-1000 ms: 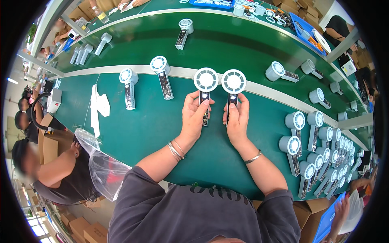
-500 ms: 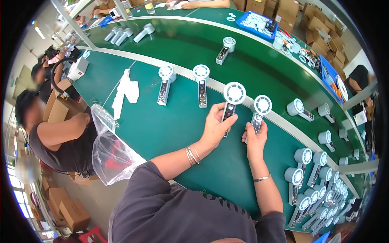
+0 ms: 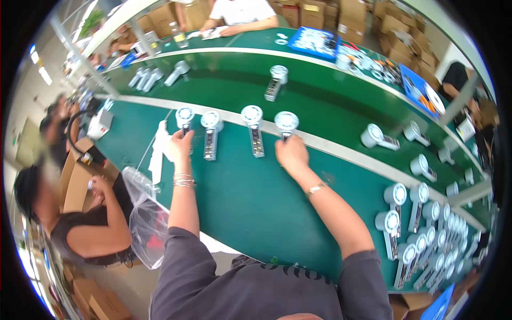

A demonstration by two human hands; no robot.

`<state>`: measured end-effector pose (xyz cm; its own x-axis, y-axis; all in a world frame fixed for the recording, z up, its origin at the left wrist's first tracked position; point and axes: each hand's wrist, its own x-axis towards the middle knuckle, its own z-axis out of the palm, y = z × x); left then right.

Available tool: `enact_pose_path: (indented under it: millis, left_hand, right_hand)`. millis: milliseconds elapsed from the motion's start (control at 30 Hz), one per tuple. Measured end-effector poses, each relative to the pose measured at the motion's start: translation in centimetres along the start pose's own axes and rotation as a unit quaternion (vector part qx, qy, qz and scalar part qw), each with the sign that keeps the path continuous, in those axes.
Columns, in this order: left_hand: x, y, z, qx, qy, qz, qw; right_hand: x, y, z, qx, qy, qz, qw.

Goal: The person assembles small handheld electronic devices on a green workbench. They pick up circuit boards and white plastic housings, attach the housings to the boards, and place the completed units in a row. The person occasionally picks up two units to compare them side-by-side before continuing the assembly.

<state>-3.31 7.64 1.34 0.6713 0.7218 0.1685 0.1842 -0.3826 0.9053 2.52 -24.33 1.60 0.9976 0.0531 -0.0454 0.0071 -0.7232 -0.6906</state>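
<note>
My left hand is closed around the handle of a pale blue handheld fan, at the left end of a row on the green table. Beside it lie two more handheld fans, one close by and another further right, their open handles showing circuit boards. At the row's right end my right hand grips the handle of another handheld fan, whose round head points away from me. My fingers cover most of both held handles. Whether these two fans rest on the table, I cannot tell.
A white cloth-like piece lies left of my left hand. Many similar fans crowd the table's right side. Beyond a pale rail, a green belt carries spaced fans. A person sits at the left near a clear plastic bag.
My hands have spread apart and moved away from me. The left-hand fan has gone left past the two lying fans; the right-hand fan is now just right of them. The view has shifted.
</note>
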Motion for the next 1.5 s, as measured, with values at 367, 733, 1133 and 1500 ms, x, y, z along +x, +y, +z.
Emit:
enact_pose_path:
  millis: [367,733,1133,1500]
  left_hand:
    - [-3.5,4.1,1.8,0.160,0.142,0.308,0.927]
    - [-22.1,15.9,20.8,-0.182,-0.591,-0.076,0.782]
    - [-24.5,16.3,20.4,-0.377,-0.544,-0.199,0.723]
    - [-22.6,12.4,16.1,-0.289,-0.631,-0.171,0.700]
  right_hand:
    - [5.7,7.4,-17.8,-0.271,0.111,-0.083,0.952]
    - [4.4,13.4,-21.3,-0.279,-0.055,0.017,0.959]
    - [10.9,21.9,-33.3,-0.490,0.154,-0.059,0.856]
    - [16.3,32.3,-34.0,-0.524,0.043,0.059,0.849]
